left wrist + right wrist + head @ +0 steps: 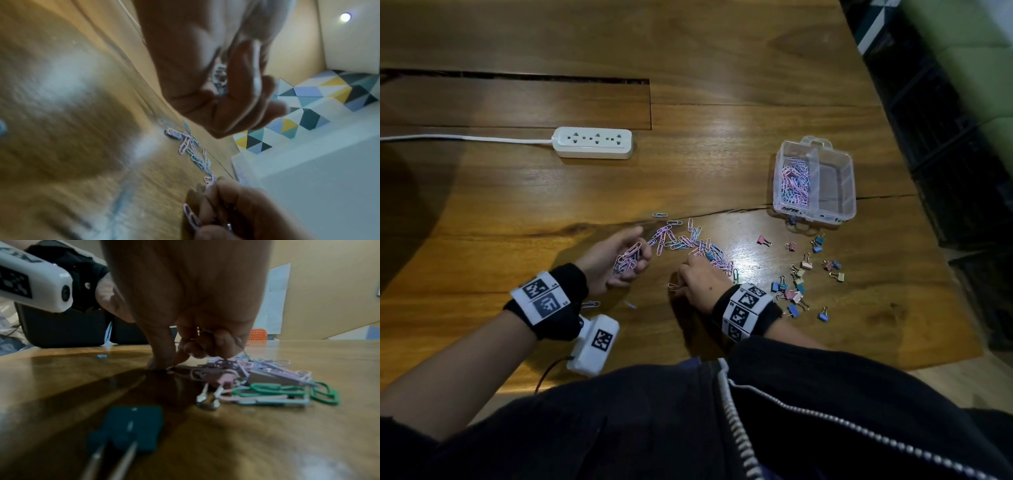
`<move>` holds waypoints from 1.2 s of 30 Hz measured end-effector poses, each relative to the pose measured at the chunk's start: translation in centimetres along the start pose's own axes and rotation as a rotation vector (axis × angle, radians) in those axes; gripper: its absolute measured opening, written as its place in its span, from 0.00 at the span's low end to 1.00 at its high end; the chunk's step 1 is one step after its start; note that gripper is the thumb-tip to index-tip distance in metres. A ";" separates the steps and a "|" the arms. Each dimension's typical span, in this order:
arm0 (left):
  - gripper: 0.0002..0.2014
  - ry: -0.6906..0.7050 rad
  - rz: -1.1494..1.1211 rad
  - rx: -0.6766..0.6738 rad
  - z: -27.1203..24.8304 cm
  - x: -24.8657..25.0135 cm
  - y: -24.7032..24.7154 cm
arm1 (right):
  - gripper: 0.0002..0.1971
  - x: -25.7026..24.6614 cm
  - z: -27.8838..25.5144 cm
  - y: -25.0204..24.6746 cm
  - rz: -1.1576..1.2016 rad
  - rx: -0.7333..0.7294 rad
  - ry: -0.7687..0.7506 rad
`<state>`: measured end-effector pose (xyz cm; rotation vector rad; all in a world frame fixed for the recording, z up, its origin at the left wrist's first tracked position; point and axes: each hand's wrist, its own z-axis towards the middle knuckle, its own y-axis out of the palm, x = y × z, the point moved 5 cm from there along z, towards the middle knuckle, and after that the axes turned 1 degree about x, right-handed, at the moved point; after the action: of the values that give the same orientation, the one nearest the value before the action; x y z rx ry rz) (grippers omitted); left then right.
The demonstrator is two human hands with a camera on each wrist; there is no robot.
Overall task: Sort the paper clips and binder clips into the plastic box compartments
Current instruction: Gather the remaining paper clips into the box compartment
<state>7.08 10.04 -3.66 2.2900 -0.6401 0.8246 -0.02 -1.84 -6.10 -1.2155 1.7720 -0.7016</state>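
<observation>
My left hand [633, 257] is cupped palm up and holds a bunch of pink and blue paper clips [627, 262]; the left wrist view shows them in its palm [221, 78]. Just right of it, my right hand [683, 282] is down on the table with fingers curled round a few clips, and its thumb and forefinger [164, 365] pinch at the near edge of the loose paper clip pile [688, 241]. The clear plastic box [849, 192] stands at the far right. Its left compartment holds paper clips [794, 185]. Binder clips [799, 274] lie scattered right of my right hand.
A white power strip [593, 142] with its cord lies at the back left. The table edge runs close on the right past the box. A teal binder clip [133, 426] and a pink one [223, 381] lie right under my right wrist.
</observation>
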 end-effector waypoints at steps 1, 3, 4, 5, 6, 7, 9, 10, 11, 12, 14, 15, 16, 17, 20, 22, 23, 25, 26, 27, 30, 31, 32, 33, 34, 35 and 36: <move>0.16 -0.035 0.076 0.059 -0.1 -0.2 -0.4 | 0.14 -0.1 0.0 0.1 -0.003 -0.005 0.002; 0.13 -0.077 0.260 0.153 -0.2 -0.6 -1.5 | 0.14 -0.3 0.0 0.3 0.006 -0.012 -0.001; 0.13 -0.077 0.385 0.189 -0.3 -0.9 -2.3 | 0.14 -0.4 0.0 0.3 0.017 -0.019 0.000; 0.14 -0.058 0.551 0.225 -0.5 -1.0 -3.0 | 0.13 -0.5 0.0 0.3 0.029 -0.029 0.003; 0.13 -0.027 0.749 0.262 -0.9 -1.0 -3.8 | 0.11 -0.6 -0.1 0.2 0.040 -0.041 0.004; 0.12 0.003 0.952 0.281 -1.3 -1.0 -4.5 | 0.09 -0.7 -0.1 0.2 0.057 -0.048 0.000; 0.09 -0.025 1.266 0.266 -2.3 -1.2 -5.2 | 0.04 -0.7 -0.3 -0.1 0.176 -0.026 -0.003; 0.10 -0.070 1.396 0.256 -2.7 -1.5 -5.5 | 0.06 -0.4 -0.5 -0.3 0.280 0.005 0.018; 0.11 -0.110 1.517 0.252 -3.1 -1.7 -5.6 | 0.08 0.1 -0.6 -0.5 0.402 0.042 0.053; 0.11 -0.131 1.605 0.256 -3.3 -2.0 -5.7 | 0.11 0.6 -0.8 -0.8 0.539 0.081 0.088; 0.08 -0.090 1.678 0.272 -3.5 -2.2 -5.8 | 0.15 1.7 -1.2 -1.3 0.876 0.125 0.111; 0.07 -0.067 1.681 0.259 -3.6 -2.3 -5.9 | 0.15 2.1 -1.5 -1.5 1.057 0.130 0.112; 0.07 -0.066 1.668 0.224 -3.6 -2.5 -6.0 | 0.16 2.7 -1.7 -1.6 1.216 0.121 0.122; 0.07 -0.088 1.643 0.174 -3.6 -2.7 -6.1 | 0.17 3.2 -1.8 -1.6 1.338 0.101 0.142; 0.12 -0.102 1.559 0.077 -3.4 -3.1 -6.3 | 0.17 4.2 -2.4 -1.7 1.465 0.038 0.204; 0.13 -0.062 1.410 0.098 -3.0 -3.1 -6.1 | 0.15 4.5 -2.6 -1.5 1.406 0.050 0.256; 0.13 -0.052 1.246 0.119 -2.9 -3.1 -5.8 | 0.15 4.5 -2.7 -1.5 1.376 0.062 0.282; 0.10 -0.041 0.738 0.106 -2.8 -2.8 -4.8 | 0.15 4.3 -2.8 -1.2 1.337 0.081 0.324; 0.08 -0.069 0.425 0.082 -2.6 -2.9 -4.2 | 0.14 4.0 -2.8 -1.0 1.324 0.081 0.340; 0.07 -0.106 0.178 0.061 -2.4 -3.0 -3.7 | 0.13 3.8 -2.7 -0.8 1.308 0.074 0.356; 0.06 -0.160 0.157 0.070 -1.7 -3.5 -2.3 | 0.10 3.1 -2.3 -0.4 1.052 0.103 0.330; 0.09 -0.141 0.344 0.080 -1.4 -3.7 -2.1 | 0.07 2.9 -2.2 -0.5 0.876 0.143 0.304; 0.12 -0.100 0.593 0.085 -1.2 -3.9 -2.0 | 0.04 2.8 -2.1 -0.6 0.666 0.174 0.286; 0.12 -0.038 0.868 0.084 -1.1 -3.9 -1.9 | 0.03 2.6 -2.1 -0.8 0.461 0.197 0.263; 0.12 0.019 1.105 0.070 -1.1 -4.0 -1.7 | 0.06 2.2 -2.2 -0.9 0.295 0.203 0.240; 0.12 0.046 1.273 0.045 -1.3 -4.3 -1.6 | 0.09 2.0 -2.1 -0.9 0.191 0.200 0.216; 0.12 0.055 1.388 0.026 -1.6 -4.6 -1.4 | 0.11 1.8 -2.1 -1.0 0.134 0.190 0.202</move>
<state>4.15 13.11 -6.41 1.5581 -2.2415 1.4186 -1.65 -3.91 -4.86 -0.9166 1.8829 -0.9173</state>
